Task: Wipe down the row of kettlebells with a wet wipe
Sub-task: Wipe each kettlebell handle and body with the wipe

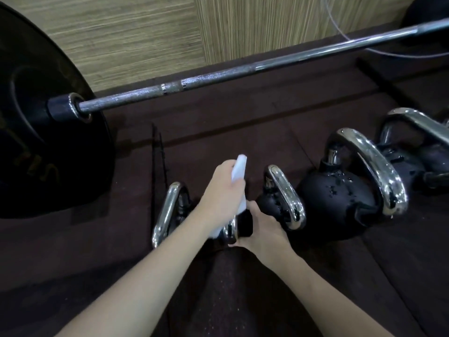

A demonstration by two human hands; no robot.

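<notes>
Several black kettlebells with chrome handles stand in a row on the dark floor mat (243, 132). My left hand (222, 193) grips a white wet wipe (239, 170), which runs down onto the chrome handle of a small kettlebell (246, 224). My right hand (263, 228) holds that kettlebell's black body from the right. Left of it stands another small kettlebell (167, 212). To the right come a third small kettlebell (284, 198), then a larger one (340, 198) with wet drops on it, and one more kettlebell (418, 135) at the frame's edge.
A loaded barbell (218, 77) lies across the floor behind the row, its big black plate (36, 122) at the left. A wood-panelled wall (145, 32) rises behind it. A thin cable (345, 35) loops at the upper right.
</notes>
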